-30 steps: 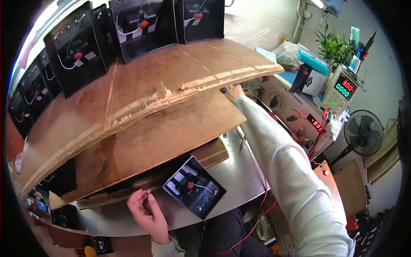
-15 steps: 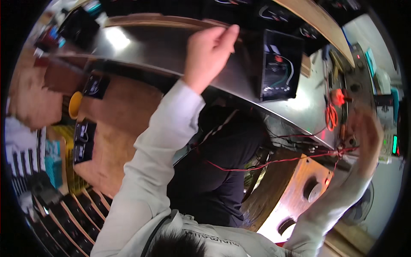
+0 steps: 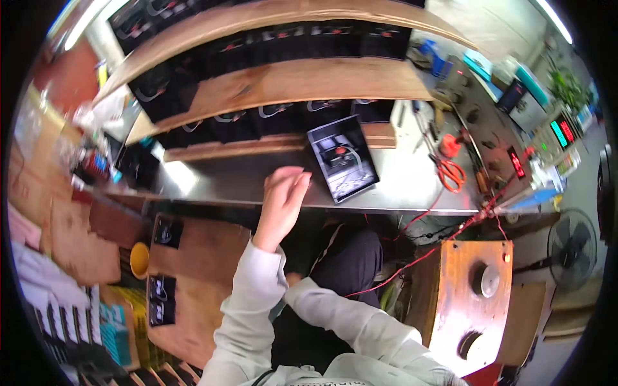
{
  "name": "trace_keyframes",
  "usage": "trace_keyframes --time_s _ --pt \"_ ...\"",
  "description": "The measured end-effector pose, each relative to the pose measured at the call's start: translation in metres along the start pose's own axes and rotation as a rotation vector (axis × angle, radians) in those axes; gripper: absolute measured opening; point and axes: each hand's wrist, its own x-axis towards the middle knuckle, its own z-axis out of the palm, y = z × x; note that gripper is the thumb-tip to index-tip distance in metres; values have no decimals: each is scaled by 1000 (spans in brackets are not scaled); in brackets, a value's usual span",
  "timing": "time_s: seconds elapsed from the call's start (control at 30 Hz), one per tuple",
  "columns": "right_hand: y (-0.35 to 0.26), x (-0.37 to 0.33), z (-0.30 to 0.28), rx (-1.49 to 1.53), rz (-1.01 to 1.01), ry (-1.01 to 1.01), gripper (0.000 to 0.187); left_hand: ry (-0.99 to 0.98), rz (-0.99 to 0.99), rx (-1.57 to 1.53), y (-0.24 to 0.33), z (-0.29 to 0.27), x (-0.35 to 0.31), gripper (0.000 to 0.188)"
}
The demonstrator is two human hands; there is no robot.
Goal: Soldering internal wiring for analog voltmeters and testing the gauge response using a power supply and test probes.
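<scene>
My left hand (image 3: 281, 201) hovers over the front edge of the metal bench (image 3: 241, 174), its fingers bent and pressed together. Whatever they may hold is hidden. Just right of it, apart from the fingers, a black rectangular open case (image 3: 329, 145) lies tilted on the bench, with a red part and a pale wire inside. My right hand (image 3: 293, 278) is down by my lap, mostly hidden behind the left sleeve, so its fingers do not show.
Wooden shelves (image 3: 315, 83) with several similar black cases rise behind the bench. Orange-handled scissors (image 3: 452, 175) and tools lie at right, near a lit-display instrument (image 3: 559, 136). A wooden box with round knobs (image 3: 479, 260) stands lower right, a yellow bucket (image 3: 139, 260) left.
My right hand has come from the far right, near the tools, to my lap. The left hand stays closed by the bench. The view has shifted, showing more of the shelves.
</scene>
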Motion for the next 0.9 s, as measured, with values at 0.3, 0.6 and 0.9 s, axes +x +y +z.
trace_keyframes --time_s 0.3,0.6,0.9 --pt "1 -163 -106 427 -366 324 27 193 83 474 18 11 -20 21" --pt "72 -278 -108 516 51 620 26 286 -97 93 54 -56 5 15" --pt "100 -302 -127 581 137 824 22 -50 604 674 97 -26 18 28"
